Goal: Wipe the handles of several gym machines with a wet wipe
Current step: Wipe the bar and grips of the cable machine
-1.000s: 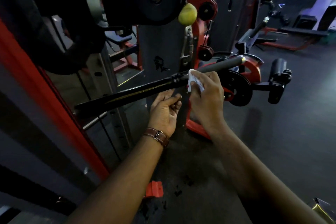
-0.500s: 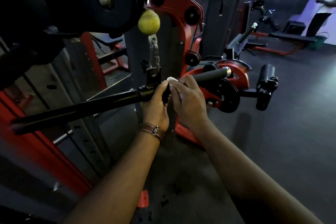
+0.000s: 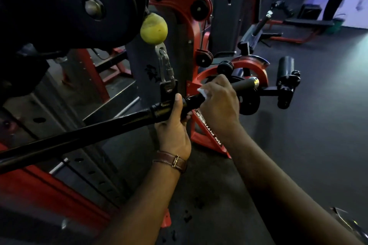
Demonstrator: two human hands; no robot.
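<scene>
Both hands on the black bar handle [image 3: 111, 125] at the centre of the frame, the white wet wipe [image 3: 202, 92] under the right one.

The left hand [image 3: 175, 125] comes up from below, thumb over the top of the bar and fingers curled round it from underneath; a brown strap [image 3: 171, 161] circles its wrist. Just to its right, the right hand [image 3: 219, 101] closes over the grey grip [image 3: 242, 84], fingers wrapped and pressing the wipe against it. Only 1 crumpled corner of the wipe shows beside the knuckles; the rest is hidden. The bar's lower-left end runs out of frame. A yellow ball [image 3: 153, 28] hangs above a metal clip [image 3: 166, 66], upper centre. The upper left is dark, its shapes hard to make out.
</scene>
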